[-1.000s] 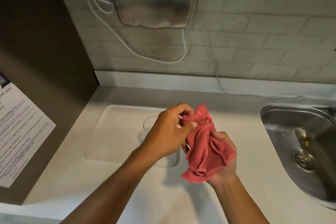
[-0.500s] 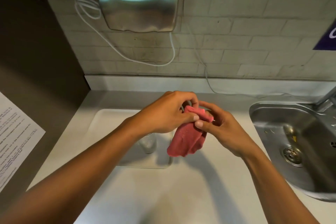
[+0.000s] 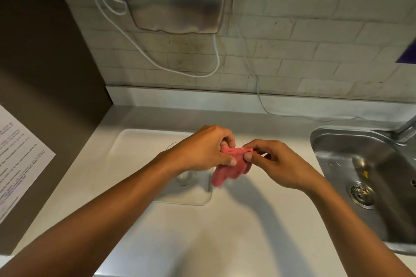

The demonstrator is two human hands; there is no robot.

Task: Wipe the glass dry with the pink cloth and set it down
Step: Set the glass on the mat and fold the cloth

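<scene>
Both hands gripped the pink cloth point(image 3: 227, 170) above the tabletop point(image 3: 236, 231): left hand point(image 3: 203, 150) pinched its left end, right hand point(image 3: 273, 162) its right end. The glass point(image 3: 184, 176) stood on the white tray point(image 3: 139, 148), mostly hidden under the left hand, untouched.

We see the glass point(image 3: 182, 176) only in part at frame centre: its rim and base show, while the left hand point(image 3: 202, 150) covers its middle. The sink point(image 3: 351, 164) runs off the right edge, the printed sheet point(image 3: 20, 164) off the left, its text too blurred for us to read.
</scene>
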